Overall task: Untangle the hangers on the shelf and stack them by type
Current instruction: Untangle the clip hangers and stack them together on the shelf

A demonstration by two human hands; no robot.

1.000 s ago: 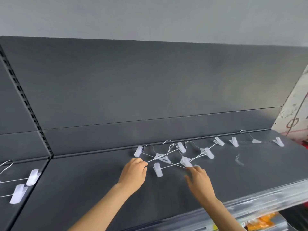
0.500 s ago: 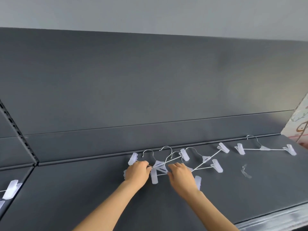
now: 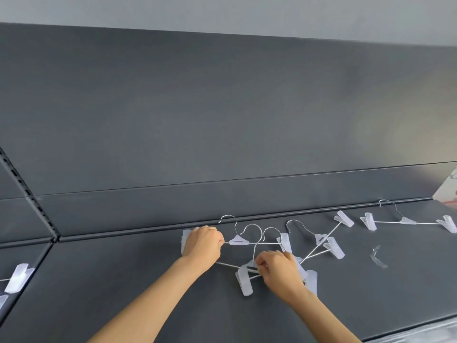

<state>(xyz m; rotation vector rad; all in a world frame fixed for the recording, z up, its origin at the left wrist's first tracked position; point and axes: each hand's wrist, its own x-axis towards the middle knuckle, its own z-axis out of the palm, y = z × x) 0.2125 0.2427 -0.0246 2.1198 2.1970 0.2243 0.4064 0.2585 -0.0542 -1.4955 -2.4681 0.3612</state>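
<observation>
Dark grey metal shelf [image 3: 123,280]: tangle of white wire hangers with translucent plastic clips [image 3: 321,240] lies by the back edge, mid-shelf. Left hand [image 3: 202,243] curled round the wire bar of the rearmost hanger, at its left end. Right hand [image 3: 279,271] pinches the hook base of a nearer hanger. One separate matching hanger [image 3: 406,221] lies flat toward the back right corner.

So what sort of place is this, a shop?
Probably a shop or its stockroom: dark metal shelving with a slotted upright at the back, and white clip hangers lying tangled on it.
</observation>
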